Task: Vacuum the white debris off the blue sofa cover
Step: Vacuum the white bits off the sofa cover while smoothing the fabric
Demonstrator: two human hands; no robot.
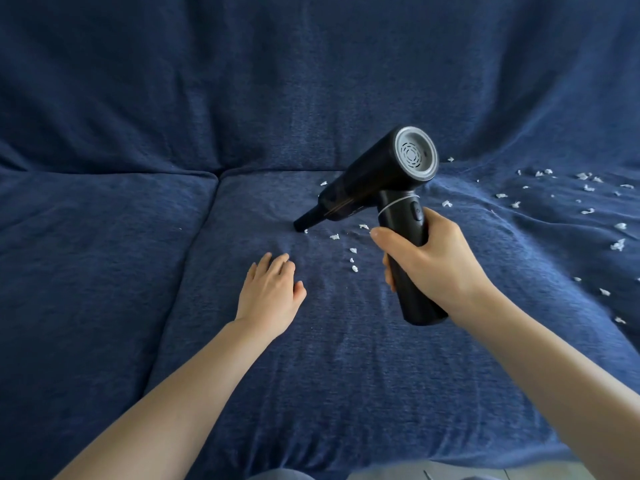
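My right hand (433,258) grips the handle of a black handheld vacuum (374,174). Its narrow nozzle (306,221) points down and left and touches the blue sofa cover (311,358) beside a white scrap. Small white debris (353,259) lies just right of the nozzle, between it and my right hand. Several more white scraps (585,188) are scattered over the right side of the seat. My left hand (272,289) rests flat on the cover, fingers straight, a little below and left of the nozzle.
The seat is split by a seam (207,202) between the left cushion and the middle one. The backrest (311,81) rises behind, draped in the same blue cloth. A strip of floor shows at the bottom edge (450,472).
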